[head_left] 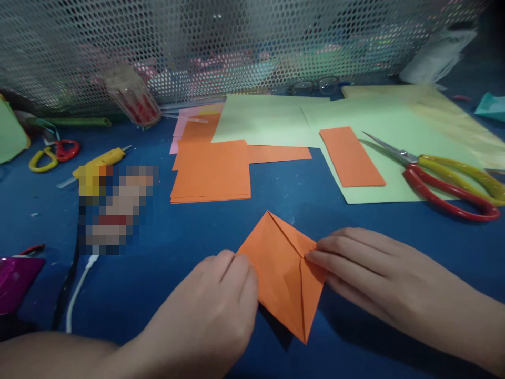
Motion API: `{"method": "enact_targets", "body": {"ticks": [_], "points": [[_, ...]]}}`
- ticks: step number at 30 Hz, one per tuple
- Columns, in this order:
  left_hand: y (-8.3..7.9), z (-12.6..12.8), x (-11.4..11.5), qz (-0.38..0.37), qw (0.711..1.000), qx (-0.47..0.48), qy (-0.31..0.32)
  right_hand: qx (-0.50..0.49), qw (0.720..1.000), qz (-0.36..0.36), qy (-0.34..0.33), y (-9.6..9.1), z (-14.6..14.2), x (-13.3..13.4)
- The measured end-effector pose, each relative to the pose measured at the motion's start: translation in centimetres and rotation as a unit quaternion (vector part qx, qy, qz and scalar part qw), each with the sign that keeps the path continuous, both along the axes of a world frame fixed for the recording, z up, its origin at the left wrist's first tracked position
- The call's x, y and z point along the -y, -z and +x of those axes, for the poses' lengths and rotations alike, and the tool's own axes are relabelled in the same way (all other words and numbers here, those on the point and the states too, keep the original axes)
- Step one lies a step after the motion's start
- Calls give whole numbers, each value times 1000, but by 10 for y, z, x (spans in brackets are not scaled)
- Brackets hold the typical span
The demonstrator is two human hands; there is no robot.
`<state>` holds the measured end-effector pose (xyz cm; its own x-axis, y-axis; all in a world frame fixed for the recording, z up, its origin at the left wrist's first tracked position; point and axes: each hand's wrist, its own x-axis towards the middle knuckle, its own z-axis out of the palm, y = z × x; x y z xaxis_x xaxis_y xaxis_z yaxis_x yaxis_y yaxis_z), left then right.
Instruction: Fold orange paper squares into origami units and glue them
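Observation:
A folded piece of orange paper [278,263] lies turned like a diamond at the near middle of the blue table, with crease lines meeting toward its right corner. My left hand [221,300] is closed on its left edge, fingers curled and the thumb hidden. At the right corner, my right hand [363,263] pinches the paper, fingertips on the folded flap. Beyond it sits a stack of orange paper squares [213,171]. Farther right, an orange paper strip [352,157] rests on light green sheets, beside large scissors [450,179] with red and yellow handles.
At left lie a yellow glue gun [102,160], small scissors [55,152] and a white cable [79,289] running to a blurred-out object. A jar with red contents [134,100] leans near the perforated metal screen [244,47]. Light green sheets [272,118] and eyeglasses [315,84] are at the back.

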<state>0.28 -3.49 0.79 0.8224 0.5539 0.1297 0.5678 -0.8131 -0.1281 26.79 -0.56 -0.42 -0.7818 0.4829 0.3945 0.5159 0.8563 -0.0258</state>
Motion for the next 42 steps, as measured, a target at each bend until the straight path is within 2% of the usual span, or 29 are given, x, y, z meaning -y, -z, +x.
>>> {"method": "enact_targets", "body": {"ticks": [11,14,17,21,26,31,34,37,39,42], "points": [[-10,5,-16,-17,999,6,-38,42,998,19,54,3,-1,5],[-6,3,-18,-60,996,3,-70,38,997,3,62,4,-1,2],[-3,1,-19,-133,985,-19,-111,8,996,-44,71,5,-1,-1],[-7,-3,-25,-217,967,-3,-132,-18,993,-93,75,4,0,-3],[-18,-4,-38,-287,940,70,-171,-34,991,-102,85,4,1,-3],[-22,-3,-45,-335,914,94,-207,-24,991,-86,98,6,4,-10],[-21,-3,-45,-346,904,98,-230,-11,993,-71,99,9,5,-13],[-21,-5,-45,-333,906,94,-242,-1,993,-62,99,12,5,-15],[-21,-5,-44,-301,921,95,-229,1,993,-57,100,13,4,-17],[-20,-3,-39,-236,951,102,-170,7,994,-51,99,14,3,-19]]}}
